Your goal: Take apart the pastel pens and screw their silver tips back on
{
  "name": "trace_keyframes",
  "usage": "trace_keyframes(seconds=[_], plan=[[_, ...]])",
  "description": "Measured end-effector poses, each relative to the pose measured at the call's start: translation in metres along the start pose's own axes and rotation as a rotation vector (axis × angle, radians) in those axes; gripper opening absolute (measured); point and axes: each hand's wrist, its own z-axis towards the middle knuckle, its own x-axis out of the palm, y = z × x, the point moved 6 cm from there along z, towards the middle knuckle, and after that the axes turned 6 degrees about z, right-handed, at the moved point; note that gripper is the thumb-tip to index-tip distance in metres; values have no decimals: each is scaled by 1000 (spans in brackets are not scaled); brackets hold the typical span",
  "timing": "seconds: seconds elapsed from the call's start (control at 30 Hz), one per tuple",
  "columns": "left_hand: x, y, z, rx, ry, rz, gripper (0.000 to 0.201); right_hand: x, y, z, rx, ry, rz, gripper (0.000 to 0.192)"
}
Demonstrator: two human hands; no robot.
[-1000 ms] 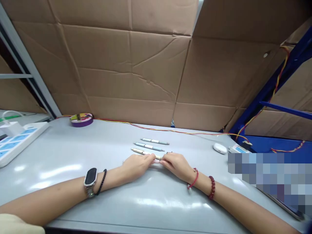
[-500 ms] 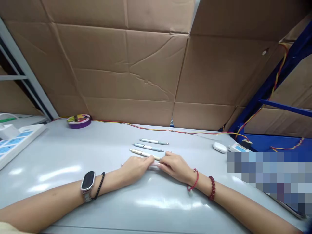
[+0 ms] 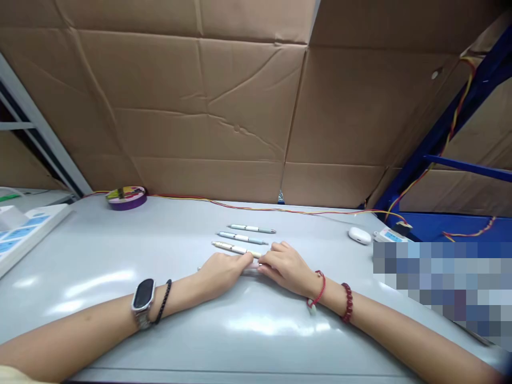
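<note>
Between my two hands is a pale pink pen, lying nearly level just above or on the grey table. My left hand is closed around its barrel, covering most of it. At its right end, the fingers of my right hand pinch the tip. Right behind the hands lies a cream pen, its right end close to my fingertips. Farther back, a light blue pen and a grey-green pen lie roughly parallel to it.
A purple round tin or tape roll sits at the back left, near a white power strip. At the right are a white earbud case and a small white plug block. Thin red and yellow wires run along the cardboard wall.
The view has tilted slightly, so everything sits a little higher in the picture. Both hands keep their hold on the pink pen; my right fingers have shifted very slightly.
</note>
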Motion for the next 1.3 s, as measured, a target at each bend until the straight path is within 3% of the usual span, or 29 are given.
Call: trace_keyframes(seconds=[0.23, 0.37, 0.53, 0.87, 1.0, 1.1, 1.3], plan=[[-2, 0, -1, 10, -12, -23, 18, -1, -1, -1, -17, -39, -9, 13], [-3, 0, -1, 1, -23, -45, 23, -3, 1, 0, 6, 13, -11, 32], [-5, -1, -1, -12, -22, -49, 26, -1, -1, 0, 33, 37, -21, 29], [-7, -1, -1, -49, -16, -59, 23, -3, -6, 1, 41, -35, 9, 7], [-9, -1, -2, -45, -28, -70, 22, -3, -3, 1, 28, 12, 2, 27], [-9, -1, -2, -39, -42, -66, 25, -3, -1, 1, 12, 40, -1, 19], [-10, -2, -2, -2, -86, -62, 29, -5, -3, 2, 25, 26, 26, 21]])
